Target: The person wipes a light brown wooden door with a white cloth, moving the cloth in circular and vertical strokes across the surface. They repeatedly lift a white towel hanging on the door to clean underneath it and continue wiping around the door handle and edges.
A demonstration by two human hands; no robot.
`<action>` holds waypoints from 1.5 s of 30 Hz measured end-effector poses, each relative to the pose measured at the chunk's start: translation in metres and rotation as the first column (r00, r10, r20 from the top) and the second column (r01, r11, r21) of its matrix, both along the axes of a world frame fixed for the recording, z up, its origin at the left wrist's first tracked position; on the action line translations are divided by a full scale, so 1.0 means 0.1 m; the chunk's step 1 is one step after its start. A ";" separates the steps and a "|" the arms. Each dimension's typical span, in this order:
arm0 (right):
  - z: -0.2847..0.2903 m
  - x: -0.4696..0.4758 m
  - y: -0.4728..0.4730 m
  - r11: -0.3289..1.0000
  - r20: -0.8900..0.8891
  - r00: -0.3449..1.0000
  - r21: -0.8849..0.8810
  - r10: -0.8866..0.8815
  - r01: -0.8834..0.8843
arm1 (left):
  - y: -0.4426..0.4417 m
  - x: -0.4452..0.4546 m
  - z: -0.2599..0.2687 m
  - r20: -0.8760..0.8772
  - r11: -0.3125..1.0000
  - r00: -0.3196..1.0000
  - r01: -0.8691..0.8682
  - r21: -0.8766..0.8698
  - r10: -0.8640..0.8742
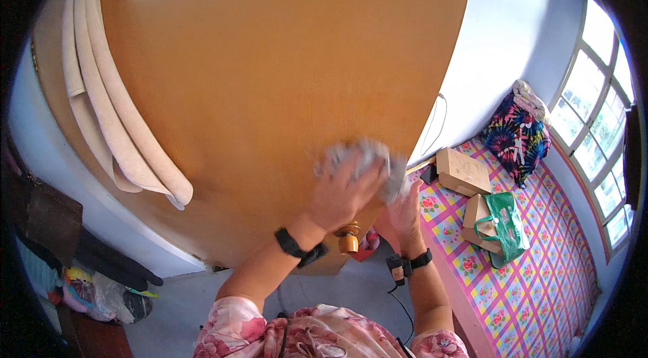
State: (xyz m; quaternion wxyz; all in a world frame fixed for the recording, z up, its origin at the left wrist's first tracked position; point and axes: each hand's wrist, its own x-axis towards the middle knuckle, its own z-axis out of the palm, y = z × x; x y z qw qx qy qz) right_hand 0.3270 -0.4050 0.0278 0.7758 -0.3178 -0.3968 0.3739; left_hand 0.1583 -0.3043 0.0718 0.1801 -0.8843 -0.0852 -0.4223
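A crumpled grey cloth (377, 155), blurred by motion, lies against the lower right part of a large orange-brown wooden panel (283, 64). My left hand (344, 188) is spread over the cloth and presses it on the panel. Close beside it, my right hand (405, 208) is at the panel's right edge, at the cloth's lower right end; whether its fingers grip the cloth is hidden by blur. Below my hands a turned wooden knob (348, 241) sticks out. Both wrists wear black bands.
A beige cloth (121, 120) hangs over the panel's left side. At right, a surface with a flowered cover (526, 267) holds a cardboard box (463, 170), a green bag (506, 226) and a tie-dye bundle (519, 130) near a window. Bagged items (104, 297) lie lower left.
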 end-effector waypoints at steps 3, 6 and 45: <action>-0.04 0.03 0.01 1.000 0.067 0.998 -0.011 -0.016 0.017 | -0.09 -0.14 -0.88 -0.423 0.999 0.906 0.023 0.035 -0.006; -0.06 0.03 0.08 0.998 0.121 0.991 0.043 -0.051 0.046 | -0.08 -0.29 -1.19 -0.203 0.990 0.979 0.027 0.139 0.002; 0.00 -0.40 0.02 0.955 0.220 0.937 -0.057 -0.272 0.291 | 1.50 -2.30 -1.49 0.639 0.667 0.192 -0.219 -0.712 0.745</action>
